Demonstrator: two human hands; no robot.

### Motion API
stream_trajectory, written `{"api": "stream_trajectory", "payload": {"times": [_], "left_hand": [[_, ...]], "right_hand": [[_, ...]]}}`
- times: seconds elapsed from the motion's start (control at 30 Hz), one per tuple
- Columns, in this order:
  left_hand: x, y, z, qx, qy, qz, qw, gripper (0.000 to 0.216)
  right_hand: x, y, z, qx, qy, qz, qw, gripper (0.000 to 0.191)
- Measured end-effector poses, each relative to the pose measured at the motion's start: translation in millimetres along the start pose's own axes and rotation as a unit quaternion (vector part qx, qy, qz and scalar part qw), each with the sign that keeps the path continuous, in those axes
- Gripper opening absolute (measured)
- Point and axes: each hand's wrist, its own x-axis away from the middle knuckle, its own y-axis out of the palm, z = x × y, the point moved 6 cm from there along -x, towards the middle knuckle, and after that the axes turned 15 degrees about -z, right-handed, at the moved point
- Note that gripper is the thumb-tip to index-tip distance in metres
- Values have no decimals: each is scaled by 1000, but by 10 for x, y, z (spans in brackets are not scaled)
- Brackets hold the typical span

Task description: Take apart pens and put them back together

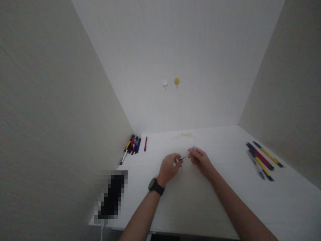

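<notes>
My left hand (pixel 169 168), with a black watch on its wrist, hovers over the middle of the white table (pixel 190 201) and pinches a small dark pen part (pixel 182 159) at its fingertips. My right hand (pixel 200 160) is just to the right, its fingers closed round a pale, clear pen barrel (pixel 192 149). The two hands almost meet, with the dark part pointing at the barrel. A heap of several coloured pens (pixel 132 144) lies at the table's far left corner. Several more pens (pixel 262 159), black, red and yellow, lie in a row at the right.
A single red pen (pixel 145 143) lies beside the left heap. A blurred black object (pixel 112 195) rests at the near left edge. Plain walls close the table in on three sides; two small hooks (pixel 171 82), white and yellow, are on the back wall.
</notes>
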Motion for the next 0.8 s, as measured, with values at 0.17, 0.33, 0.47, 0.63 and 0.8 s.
{"api": "stream_trajectory", "payload": {"times": [0.17,0.33,0.47,0.63,0.8], "left_hand": [[3,-39,63,-47,23,15,999,14],[11,-117,17,-98,-40,59,993,13],[46,-202,-33,-140,-105,106,979,13],[62,-243,-23,-183,-137,116,967,13],[63,-254,-6,-200,-144,122,961,14]], "right_hand": [[-3,3,25,18,9,-17,1000,30],[-17,-98,57,65,-1,19,998,30],[10,-80,20,240,14,50,969,23],[82,186,-106,610,26,8,792,9],[128,322,-103,703,34,-75,707,27]]}}
